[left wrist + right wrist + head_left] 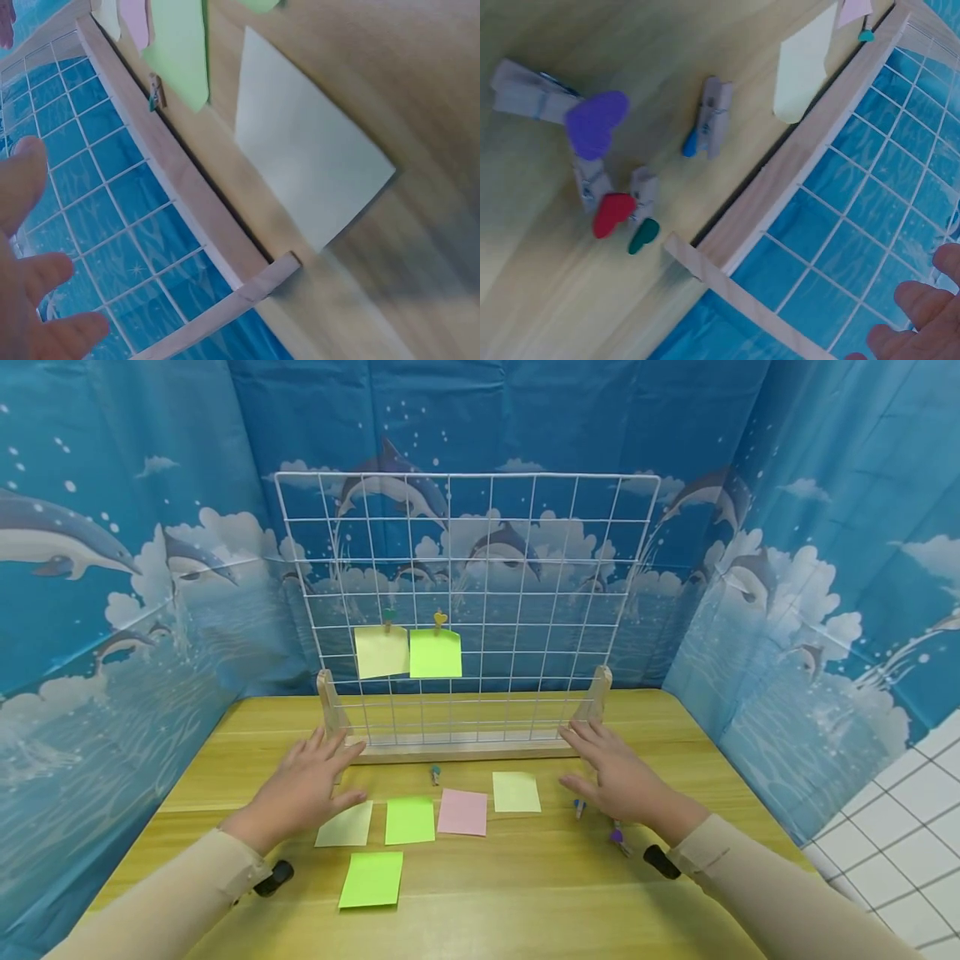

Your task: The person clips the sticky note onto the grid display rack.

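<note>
My left hand [300, 785] hovers, fingers spread, by the left foot of a white wire grid stand with a wooden base [465, 749]. Beneath its thumb lies a pale yellow sticky note [307, 150]. My right hand [626, 777] is likewise spread near the stand's right foot and holds nothing. Close to it on the table are small wooden clothespins with heart tops: purple [596, 124], red [615, 214], green [643, 235] and blue [714, 116]. On the grid, a green-topped clothespin [387, 618] holds a pale yellow note [382, 653], and a yellow-heart clothespin [440, 620] holds a bright green note [435, 657].
On the wooden table lie two bright green notes, one [410, 821] above the other [372, 879], a pink note [462, 812] and another pale yellow note [517, 792]. A teal-topped clothespin [436, 774] sits before the base. Dolphin-print curtains [510, 410] surround the table.
</note>
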### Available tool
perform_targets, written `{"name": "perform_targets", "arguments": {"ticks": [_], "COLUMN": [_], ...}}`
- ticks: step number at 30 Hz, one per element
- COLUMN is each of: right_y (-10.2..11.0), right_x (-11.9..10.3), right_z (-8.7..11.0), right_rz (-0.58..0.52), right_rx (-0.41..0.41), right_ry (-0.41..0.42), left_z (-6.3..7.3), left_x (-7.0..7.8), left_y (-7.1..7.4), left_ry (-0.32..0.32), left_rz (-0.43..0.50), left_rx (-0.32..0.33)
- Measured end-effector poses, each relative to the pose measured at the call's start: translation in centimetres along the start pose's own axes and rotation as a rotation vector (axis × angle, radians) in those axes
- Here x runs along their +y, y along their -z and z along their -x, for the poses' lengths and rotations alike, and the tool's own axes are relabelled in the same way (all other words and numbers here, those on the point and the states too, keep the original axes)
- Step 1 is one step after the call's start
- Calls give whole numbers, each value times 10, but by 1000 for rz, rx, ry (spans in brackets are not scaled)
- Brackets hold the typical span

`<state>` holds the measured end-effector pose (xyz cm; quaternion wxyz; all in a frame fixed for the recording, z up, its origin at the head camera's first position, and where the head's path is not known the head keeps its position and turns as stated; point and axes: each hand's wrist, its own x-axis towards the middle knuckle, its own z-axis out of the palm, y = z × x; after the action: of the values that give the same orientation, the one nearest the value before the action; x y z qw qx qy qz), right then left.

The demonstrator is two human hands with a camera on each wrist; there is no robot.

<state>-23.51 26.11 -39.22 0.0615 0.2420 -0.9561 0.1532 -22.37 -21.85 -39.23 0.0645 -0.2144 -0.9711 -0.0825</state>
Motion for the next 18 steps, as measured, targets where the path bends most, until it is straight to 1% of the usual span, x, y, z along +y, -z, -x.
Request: {"name": "perform_targets", "arguments": {"ticks": [7,12,18], "right_y": [-7,-10,-13], "right_x": [7,10,14], "right_z": [9,14,17], "right_rz": [-2,0,14], "right_rx": [-12,-9,-12], "right_ry": [-19,-37,-37], "left_z": [7,10,12], "left_x": [-4,-7,-10], "left_y": [-7,-12,-17], "left_ry": [29,43,43], "left_rz": [40,54,64], "left_rx": [-53,-63,-70]}}
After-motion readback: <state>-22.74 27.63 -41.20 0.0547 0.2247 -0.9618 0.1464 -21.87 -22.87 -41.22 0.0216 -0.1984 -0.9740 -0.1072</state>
